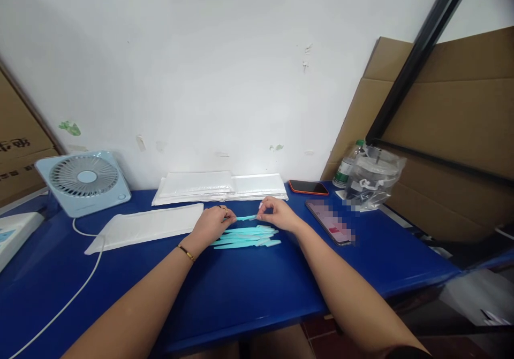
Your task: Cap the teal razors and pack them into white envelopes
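My left hand (pixel 212 224) pinches one end of a slim turquoise stick (pixel 246 218), which looks like an eyebrow razor with a pale, clear-capped end. At its capped end, the thumb and finger of my right hand (pixel 277 213) close on it. The stick lies nearly level between both hands, just beyond a loose pile of similar turquoise sticks (pixel 244 237) on the blue table. Most pale ends in the pile point right. A white padded mailer (pixel 148 228) lies flat to the left of my left hand.
More white mailers (pixel 193 185) are stacked against the wall. A light blue fan (pixel 84 182) with a white cable stands left. Two phones, one orange-edged (pixel 308 188) and one lit (pixel 329 222), lie right, near a bottle (pixel 345 169) and a bagged cup (pixel 371 180).
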The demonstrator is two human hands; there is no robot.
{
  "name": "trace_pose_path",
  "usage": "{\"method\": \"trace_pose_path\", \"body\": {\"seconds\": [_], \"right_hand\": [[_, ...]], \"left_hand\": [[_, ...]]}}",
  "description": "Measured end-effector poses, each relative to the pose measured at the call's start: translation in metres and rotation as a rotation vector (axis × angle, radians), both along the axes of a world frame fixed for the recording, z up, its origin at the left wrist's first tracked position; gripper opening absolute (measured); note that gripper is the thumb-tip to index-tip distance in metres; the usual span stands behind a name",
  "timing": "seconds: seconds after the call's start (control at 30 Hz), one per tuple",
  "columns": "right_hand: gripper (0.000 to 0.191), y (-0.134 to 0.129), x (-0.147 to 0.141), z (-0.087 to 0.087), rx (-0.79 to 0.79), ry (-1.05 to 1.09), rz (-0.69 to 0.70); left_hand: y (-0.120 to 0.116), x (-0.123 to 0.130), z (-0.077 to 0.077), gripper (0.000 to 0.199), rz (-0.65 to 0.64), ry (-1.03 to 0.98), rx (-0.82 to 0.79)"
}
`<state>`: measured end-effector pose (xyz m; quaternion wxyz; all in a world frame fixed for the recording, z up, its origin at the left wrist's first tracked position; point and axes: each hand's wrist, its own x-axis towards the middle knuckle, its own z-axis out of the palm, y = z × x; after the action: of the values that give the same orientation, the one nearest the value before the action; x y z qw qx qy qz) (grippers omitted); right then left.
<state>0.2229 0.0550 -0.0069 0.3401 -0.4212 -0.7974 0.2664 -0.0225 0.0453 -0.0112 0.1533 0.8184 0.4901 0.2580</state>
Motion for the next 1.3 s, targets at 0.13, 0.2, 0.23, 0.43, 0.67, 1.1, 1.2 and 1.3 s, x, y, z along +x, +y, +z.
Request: {"method": "trace_pose_path", "body": {"seconds": [0.13,0.2,0.23,0.43,0.67,1.1,1.2,1.3], "right_hand": [[0.019,0.011,0.013,-0.004,-0.080,-0.030,-0.079],[0.023,0.010,0.017,-0.002,-0.083,-0.062,-0.071],[0.024,0.009,0.018,0.000,-0.072,-0.079,-0.057],[0.028,-0.002,0.023,0.008,-0.129,-0.251,0.143],[0.022,0.004,0.018,0.004,-0.111,-0.178,0.113],[0.025,0.004,0.025,0.008,-0.055,-0.275,-0.009],[0.024,0.000,0.020,0.010,-0.081,-0.357,0.070],[0.022,-0.002,0.016,0.010,-0.093,-0.322,0.080]], "left_hand": [[0.010,0.001,-0.005,0.025,0.009,0.004,-0.029],[0.007,0.003,-0.003,0.031,-0.009,0.019,0.006],[0.004,0.004,-0.001,0.032,-0.012,0.028,0.026],[-0.013,0.006,0.010,0.025,-0.137,0.110,-0.013],[-0.007,0.005,0.014,0.021,-0.082,0.157,-0.010],[-0.002,-0.005,0.011,0.026,0.062,0.173,0.030],[-0.009,0.002,0.013,0.028,-0.062,0.167,0.013],[-0.012,0.007,0.013,0.022,-0.115,0.209,0.023]]}}
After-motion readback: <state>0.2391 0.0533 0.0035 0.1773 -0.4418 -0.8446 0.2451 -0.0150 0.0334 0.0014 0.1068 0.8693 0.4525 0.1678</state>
